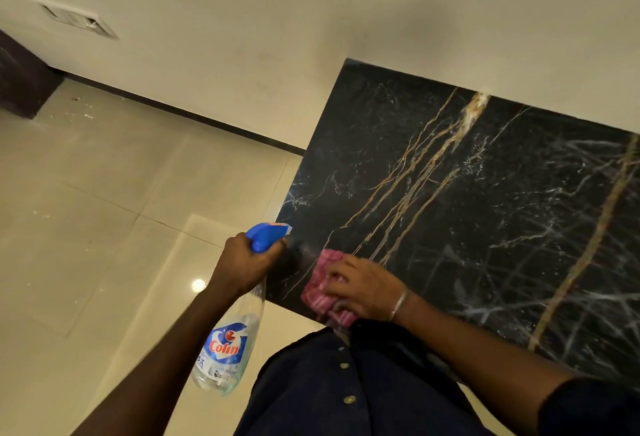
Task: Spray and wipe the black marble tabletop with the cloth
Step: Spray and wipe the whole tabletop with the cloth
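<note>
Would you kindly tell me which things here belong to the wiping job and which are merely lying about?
Job: spray bottle in the left hand; pink cloth under the right hand; black marble tabletop.
Not part: wall vent; tiled floor; bracelet.

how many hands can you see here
2. The left hand grips the spray bottle just off the tabletop; the right hand holds the pink cloth down on its near corner. None looks hidden.
</note>
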Demonstrator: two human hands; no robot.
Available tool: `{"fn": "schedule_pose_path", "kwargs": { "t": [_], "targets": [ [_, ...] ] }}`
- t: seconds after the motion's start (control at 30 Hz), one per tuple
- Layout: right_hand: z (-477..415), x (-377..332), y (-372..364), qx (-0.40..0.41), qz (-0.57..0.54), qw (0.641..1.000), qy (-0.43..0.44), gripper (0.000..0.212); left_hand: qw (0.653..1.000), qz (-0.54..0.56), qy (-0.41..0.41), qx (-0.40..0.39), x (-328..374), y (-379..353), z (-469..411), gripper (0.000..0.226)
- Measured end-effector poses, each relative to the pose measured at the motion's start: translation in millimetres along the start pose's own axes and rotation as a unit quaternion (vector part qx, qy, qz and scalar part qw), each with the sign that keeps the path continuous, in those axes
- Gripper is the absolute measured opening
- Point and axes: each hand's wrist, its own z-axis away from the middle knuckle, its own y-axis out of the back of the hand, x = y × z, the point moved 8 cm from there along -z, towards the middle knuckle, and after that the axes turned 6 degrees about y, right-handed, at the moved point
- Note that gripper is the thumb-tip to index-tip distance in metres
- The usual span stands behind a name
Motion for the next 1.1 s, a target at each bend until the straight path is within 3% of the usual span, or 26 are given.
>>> {"fn": "schedule_pose_path", "kwargs": {
  "t": [0.07,0.17,0.23,0.4,0.57,0.63,0.73,0.87,1.1],
  "targets": [
    [31.0,43.8,20.2,0.062,0.002,0.993,-0.097,0.034,1.0,-0.01,-0.003,-0.006,1.6,-4.9,0.2,0.026],
    [57.6,95.5,42.7,0.141,-0.018,0.951,-0.273,0.031,1.0,-0.023,-0.011,-0.016,8.4,-14.3,0.8,0.025],
    [56.9,99.0,44.0,0.153,-0.02,0.932,-0.329,0.031,0.999,-0.028,-0.013,-0.021,12.3,-19.4,0.0,0.026],
    [46.6,33.7,11.8,0.096,-0.039,0.972,-0.209,0.037,0.999,-0.021,-0.02,-0.031,25.2,-31.1,-0.5,0.025],
    [80.4,4.8,-8.7,0.036,-0.039,0.99,-0.133,0.039,0.996,-0.027,-0.044,-0.07,42.4,-50.7,0.4,0.018],
    [108.4,14.6,-6.2,0.055,-0.034,0.986,-0.151,0.037,0.994,-0.037,-0.055,-0.087,50.4,-59.9,0.2,0.019],
    [132.7,33.7,4.2,0.119,-0.051,0.96,-0.247,0.033,0.992,-0.062,-0.055,-0.099,59.8,-70.1,-1.1,0.022],
    [108.7,26.3,4.4,0.142,-0.064,0.929,-0.336,0.034,0.988,-0.072,-0.077,-0.108,77.6,-82.9,2.9,0.02],
    [58.5,-17.2,-21.5,0.051,-0.03,0.978,-0.198,0.05,0.987,-0.081,-0.087,-0.107,93.1,-93.4,2.2,0.02]
  ]
}}
